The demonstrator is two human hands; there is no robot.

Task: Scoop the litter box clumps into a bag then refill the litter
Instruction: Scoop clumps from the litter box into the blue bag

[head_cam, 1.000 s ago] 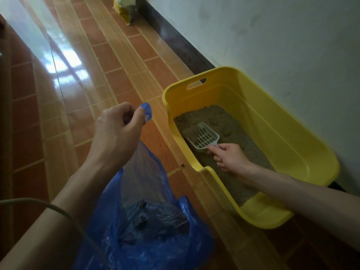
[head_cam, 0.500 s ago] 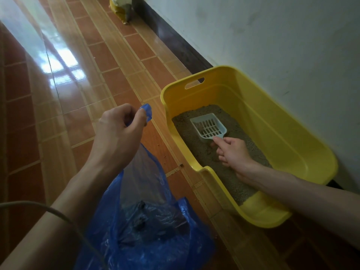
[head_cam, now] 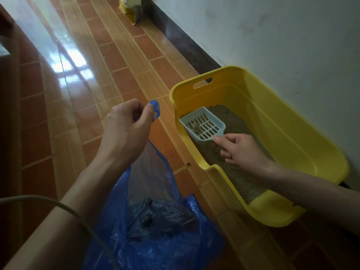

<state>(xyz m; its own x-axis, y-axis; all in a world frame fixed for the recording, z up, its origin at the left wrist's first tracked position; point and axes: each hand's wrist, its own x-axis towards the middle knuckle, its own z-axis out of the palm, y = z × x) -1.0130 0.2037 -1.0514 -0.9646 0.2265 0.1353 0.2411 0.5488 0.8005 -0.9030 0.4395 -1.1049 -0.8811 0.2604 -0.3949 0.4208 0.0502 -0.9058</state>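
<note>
A yellow litter box [head_cam: 292,137] stands on the tiled floor against the white wall, with grey-brown litter [head_cam: 233,123] inside. My right hand [head_cam: 241,151] grips the handle of a pale blue slotted scoop [head_cam: 202,124], lifted above the litter at the box's near-left side, with a small dark clump [head_cam: 196,129] lying in it. My left hand [head_cam: 126,127] pinches the handle of a blue plastic bag [head_cam: 155,221], holding it up and open to the left of the box. Dark clumps lie at the bag's bottom.
A yellow and white sack [head_cam: 130,8] leans at the wall's dark skirting far up the corridor. A grey cable [head_cam: 58,205] crosses my left forearm. A few litter crumbs [head_cam: 187,164] dot the orange tiles between bag and box.
My right hand has raised the scoop out of the litter and swung it left toward the box's near wall, now carrying a clump. My left hand keeps the bag held up.
</note>
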